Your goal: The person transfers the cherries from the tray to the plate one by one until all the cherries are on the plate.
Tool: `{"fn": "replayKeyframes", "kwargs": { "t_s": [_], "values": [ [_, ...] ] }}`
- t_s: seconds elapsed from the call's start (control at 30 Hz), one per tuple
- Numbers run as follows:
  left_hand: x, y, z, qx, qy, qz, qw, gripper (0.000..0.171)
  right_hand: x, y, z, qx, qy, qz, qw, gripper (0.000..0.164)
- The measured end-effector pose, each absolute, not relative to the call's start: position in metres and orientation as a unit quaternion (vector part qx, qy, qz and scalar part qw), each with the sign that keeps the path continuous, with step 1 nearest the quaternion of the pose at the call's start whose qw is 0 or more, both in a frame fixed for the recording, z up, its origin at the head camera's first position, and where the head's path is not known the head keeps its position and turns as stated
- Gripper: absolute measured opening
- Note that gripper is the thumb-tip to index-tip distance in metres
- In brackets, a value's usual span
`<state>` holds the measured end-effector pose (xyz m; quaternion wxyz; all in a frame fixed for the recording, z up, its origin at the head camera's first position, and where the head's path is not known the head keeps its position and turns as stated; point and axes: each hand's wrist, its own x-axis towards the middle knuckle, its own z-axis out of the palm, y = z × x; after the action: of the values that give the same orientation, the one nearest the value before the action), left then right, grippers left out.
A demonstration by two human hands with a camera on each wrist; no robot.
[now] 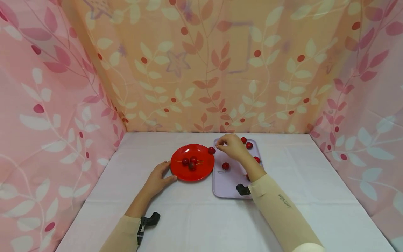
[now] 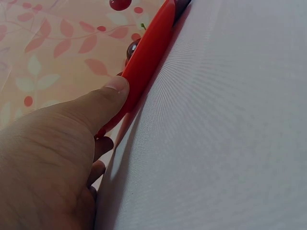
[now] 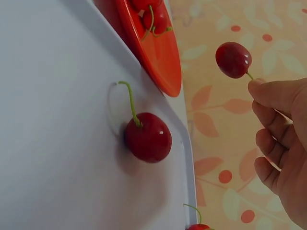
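Pinching a glossy, round, dark-red cherry (image 3: 233, 60) by its thin green stem (image 3: 250, 75), the right hand (image 1: 233, 147) held it aloft beside the shiny, round red plate (image 1: 201, 172), whose edge the left hand (image 1: 159, 177) gripped, and a light pinch with a low, gentle release seemed wisest.

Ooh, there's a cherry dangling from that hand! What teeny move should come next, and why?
I think the right hand should ease slightly left and lower the dangling cherry onto the red plate. It hangs by its stem, beside the plate in the head view; three cherries already lie there, and the left hand touches the rim.
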<state>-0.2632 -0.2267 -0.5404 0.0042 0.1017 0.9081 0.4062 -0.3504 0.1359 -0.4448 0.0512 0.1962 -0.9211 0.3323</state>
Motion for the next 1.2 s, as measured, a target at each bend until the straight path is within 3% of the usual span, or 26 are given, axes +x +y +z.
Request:
{"fn": "replayKeyframes", "kwargs": {
  "t_s": [1.2],
  "values": [
    [-0.263,-0.227,-0.541,0.097,0.905,0.414,-0.001,0.082,-0.366,0.071,-0.492,0.092,-0.912,0.400,0.016,0.005]
  ]
}}
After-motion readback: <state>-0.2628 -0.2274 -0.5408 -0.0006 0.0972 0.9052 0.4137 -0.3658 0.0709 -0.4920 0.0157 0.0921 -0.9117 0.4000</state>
